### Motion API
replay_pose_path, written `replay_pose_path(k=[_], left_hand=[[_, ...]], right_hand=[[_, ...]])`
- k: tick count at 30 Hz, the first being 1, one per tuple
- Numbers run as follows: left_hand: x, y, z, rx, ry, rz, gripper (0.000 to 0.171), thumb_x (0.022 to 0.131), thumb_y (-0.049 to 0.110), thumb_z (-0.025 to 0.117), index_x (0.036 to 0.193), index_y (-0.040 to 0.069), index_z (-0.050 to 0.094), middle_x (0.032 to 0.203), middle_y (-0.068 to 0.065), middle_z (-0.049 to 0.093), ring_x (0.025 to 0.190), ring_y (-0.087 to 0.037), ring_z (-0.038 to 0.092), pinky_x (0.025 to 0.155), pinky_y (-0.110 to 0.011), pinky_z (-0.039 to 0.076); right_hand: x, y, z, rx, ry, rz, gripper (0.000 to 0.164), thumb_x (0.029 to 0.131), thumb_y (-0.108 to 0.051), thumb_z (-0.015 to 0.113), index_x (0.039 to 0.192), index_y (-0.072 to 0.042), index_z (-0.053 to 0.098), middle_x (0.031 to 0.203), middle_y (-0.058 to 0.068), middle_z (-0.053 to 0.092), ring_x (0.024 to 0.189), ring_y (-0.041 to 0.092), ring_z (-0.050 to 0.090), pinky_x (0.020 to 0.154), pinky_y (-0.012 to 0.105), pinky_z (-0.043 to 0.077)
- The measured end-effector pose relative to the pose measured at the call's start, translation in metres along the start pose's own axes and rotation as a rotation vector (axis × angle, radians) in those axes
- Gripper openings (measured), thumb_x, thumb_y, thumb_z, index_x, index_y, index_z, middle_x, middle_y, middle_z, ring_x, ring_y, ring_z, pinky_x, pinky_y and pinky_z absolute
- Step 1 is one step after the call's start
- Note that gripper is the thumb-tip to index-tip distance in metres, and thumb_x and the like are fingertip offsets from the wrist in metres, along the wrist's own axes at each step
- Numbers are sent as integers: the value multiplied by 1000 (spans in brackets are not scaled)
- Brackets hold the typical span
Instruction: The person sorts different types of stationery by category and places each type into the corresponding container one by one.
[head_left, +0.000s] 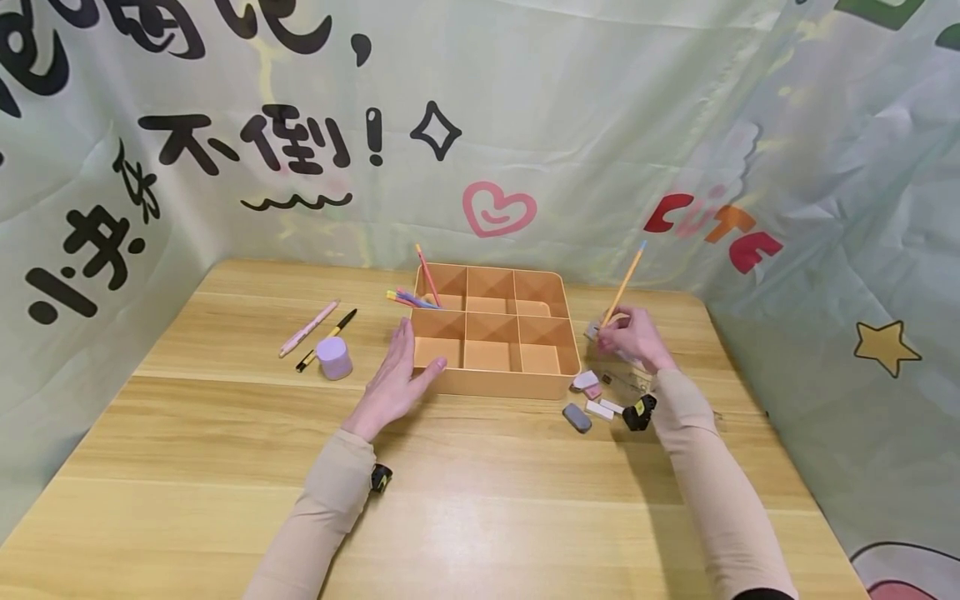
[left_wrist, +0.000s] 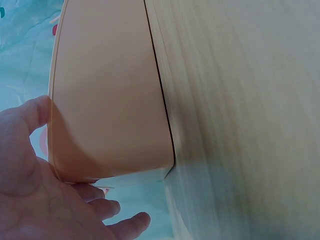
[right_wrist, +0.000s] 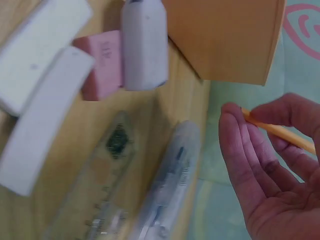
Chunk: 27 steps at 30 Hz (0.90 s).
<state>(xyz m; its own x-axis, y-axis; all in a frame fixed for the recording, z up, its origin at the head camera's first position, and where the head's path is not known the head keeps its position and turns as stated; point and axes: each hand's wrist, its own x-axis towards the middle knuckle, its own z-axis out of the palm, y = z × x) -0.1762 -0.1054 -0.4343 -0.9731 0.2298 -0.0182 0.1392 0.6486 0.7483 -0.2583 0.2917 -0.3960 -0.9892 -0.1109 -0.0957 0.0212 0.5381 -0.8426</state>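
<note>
My right hand (head_left: 633,337) pinches a yellow-orange pencil (head_left: 624,279) between thumb and fingertips, right of the box. It stands tilted, its blue end up; the right wrist view shows the orange shaft (right_wrist: 290,137) in the fingers. My left hand (head_left: 393,379) touches the front left corner of a tan compartment box (head_left: 495,383), fingers along the left side and thumb at the front rim. In the left wrist view those fingers (left_wrist: 105,209) are fairly straight beside the box wall (left_wrist: 107,90). A red pencil (head_left: 427,275) and several colored pens (head_left: 412,300) lean in the back left compartment.
Left of the box lie a pink pen (head_left: 309,328), a black-and-yellow pen (head_left: 347,320) and a purple jar (head_left: 334,358). Right of it are a grey eraser (head_left: 577,418), a pink eraser (right_wrist: 104,65), white blocks (head_left: 599,410) and a clear ruler (right_wrist: 102,175). A printed cloth (head_left: 600,100) hangs behind.
</note>
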Motion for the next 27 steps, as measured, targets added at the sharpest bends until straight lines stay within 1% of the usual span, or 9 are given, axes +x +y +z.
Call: replay_pose_path(k=[5, 7, 9, 13, 15, 18, 20, 22, 27], left_hand=[[0, 0, -1, 5, 5, 1, 96, 103, 58, 42, 159, 5, -14, 170, -12, -15, 159, -35, -6, 129, -52, 7], [0, 0, -1, 4, 9, 1, 96, 103, 58, 42, 159, 5, -13, 170, -13, -14, 159, -35, -6, 129, -52, 7], [-1, 0, -1, 1, 10, -1, 96, 103, 58, 42, 159, 5, -13, 170, -12, -14, 159, -35, -6, 129, -51, 6], [-1, 0, 0, 1, 8, 0, 96, 103, 58, 42, 159, 5, -14, 170, -13, -15, 159, -35, -6, 129, -52, 6], [0, 0, 0, 1, 6, 0, 96, 103, 58, 42, 159, 5, -14, 170, -12, -15, 159, -35, -6, 129, -52, 6], [0, -1, 0, 2, 11, 2, 95, 103, 58, 42, 159, 5, -14, 170, -13, -15, 159, -35, -6, 129, -52, 6], [0, -1, 0, 3, 14, 1, 95, 103, 58, 42, 159, 6, -14, 170, -12, -15, 159, -35, -5, 129, -51, 6], [0, -1, 0, 6, 17, 4, 94, 103, 57, 42, 159, 5, -13, 170, -13, -14, 159, -35, -4, 129, -51, 6], [0, -1, 1, 10, 13, 5, 94, 104, 57, 41, 159, 5, -14, 170, -11, -15, 159, -35, -5, 130, -50, 6]], right_hand=[[7, -20, 1, -82, 96, -81, 24, 90, 4, 60, 112, 13, 57, 91, 28, 72, 65, 6, 69, 69, 32, 64], [11, -31, 3, -92, 109, -109, 22, 91, 3, 58, 111, 13, 58, 96, 34, 70, 66, 7, 69, 70, 31, 64], [16, -42, 6, -106, 111, -130, 22, 94, 0, 56, 111, 14, 59, 99, 36, 70, 66, 6, 69, 69, 26, 63], [26, -67, 16, -152, 110, -159, 25, 99, -7, 55, 108, 14, 65, 100, 35, 71, 66, 4, 68, 66, 18, 60], [29, -79, 23, -179, 106, -179, 27, 99, -10, 56, 107, 14, 68, 99, 33, 73, 67, 5, 69, 65, 16, 59], [35, -97, 34, -238, 98, -212, 26, 99, -12, 57, 104, 9, 72, 95, 28, 75, 68, 8, 70, 64, 15, 57], [38, -107, 42, -266, 81, -229, 24, 98, -12, 57, 103, 7, 72, 94, 25, 75, 69, 11, 71, 65, 17, 57], [41, -118, 51, -269, 66, -245, 22, 96, -10, 57, 104, 6, 70, 94, 25, 75, 71, 16, 73, 66, 22, 59], [51, -138, 76, -223, 4, -273, 19, 94, -1, 57, 109, 8, 63, 100, 31, 72, 79, 34, 75, 71, 34, 64]])
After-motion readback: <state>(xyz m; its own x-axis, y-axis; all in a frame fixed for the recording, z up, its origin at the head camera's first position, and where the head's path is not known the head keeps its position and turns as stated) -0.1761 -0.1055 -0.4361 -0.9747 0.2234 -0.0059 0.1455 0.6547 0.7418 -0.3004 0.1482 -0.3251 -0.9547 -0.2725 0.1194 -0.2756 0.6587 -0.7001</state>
